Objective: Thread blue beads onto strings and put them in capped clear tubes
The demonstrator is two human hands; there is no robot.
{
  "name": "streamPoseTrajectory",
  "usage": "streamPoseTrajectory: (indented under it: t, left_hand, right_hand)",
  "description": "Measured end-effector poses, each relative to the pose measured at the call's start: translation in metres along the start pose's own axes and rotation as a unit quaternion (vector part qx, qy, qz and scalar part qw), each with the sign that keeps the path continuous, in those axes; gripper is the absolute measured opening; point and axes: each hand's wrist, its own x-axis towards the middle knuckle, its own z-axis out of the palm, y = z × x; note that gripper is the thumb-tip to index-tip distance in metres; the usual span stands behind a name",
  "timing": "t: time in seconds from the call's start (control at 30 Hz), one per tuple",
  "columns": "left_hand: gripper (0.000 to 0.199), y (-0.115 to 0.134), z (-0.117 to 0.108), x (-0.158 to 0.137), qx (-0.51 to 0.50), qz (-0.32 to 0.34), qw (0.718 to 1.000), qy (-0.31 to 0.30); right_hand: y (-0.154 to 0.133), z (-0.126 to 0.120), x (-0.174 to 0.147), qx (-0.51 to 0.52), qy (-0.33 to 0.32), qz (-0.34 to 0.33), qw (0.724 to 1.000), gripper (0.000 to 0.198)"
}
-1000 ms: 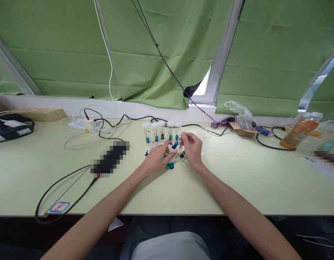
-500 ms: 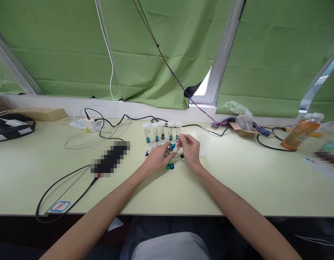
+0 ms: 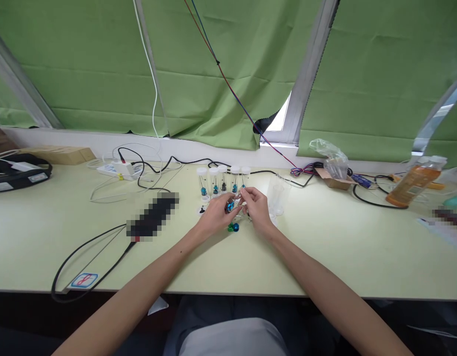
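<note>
Here, the left hand (image 3: 217, 215) has its grip curled in around a small, shiny blue piece (image 3: 230, 206), which sits between thumb and fingers just above the table (image 3: 324, 252). The right hand (image 3: 257, 207) comes in close from the other side, thumb and fingertips pinched together right beside that piece; anything between them is too small to tell.

Behind the hands, 5 clear tubes (image 3: 202, 180) with white caps stand upright in a row, with small dark and blue-green things inside. A green and blue pair of bits (image 3: 233, 227) lies just below the left hand's fingers, and a clear plastic container (image 3: 278, 193) is near the right hand.

Well to the left is 1 blurred dark object (image 3: 153, 216) with a black cable (image 3: 61, 264). Far right, 1 bottle (image 3: 417, 183) of orange liquid leans at a tilt.
</note>
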Motion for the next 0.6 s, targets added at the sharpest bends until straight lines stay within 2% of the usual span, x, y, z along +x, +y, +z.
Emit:
streamPoseTrajectory:
  t: [0.6]
  left_hand:
    - [0.025, 0.0003, -0.0009, 0.0008, 0.003, 0.003, 1.0, 0.007]
  right_hand:
    - [0.0019, 0.0002, -0.0015, 0.001, -0.028, -0.015, 1.0, 0.029]
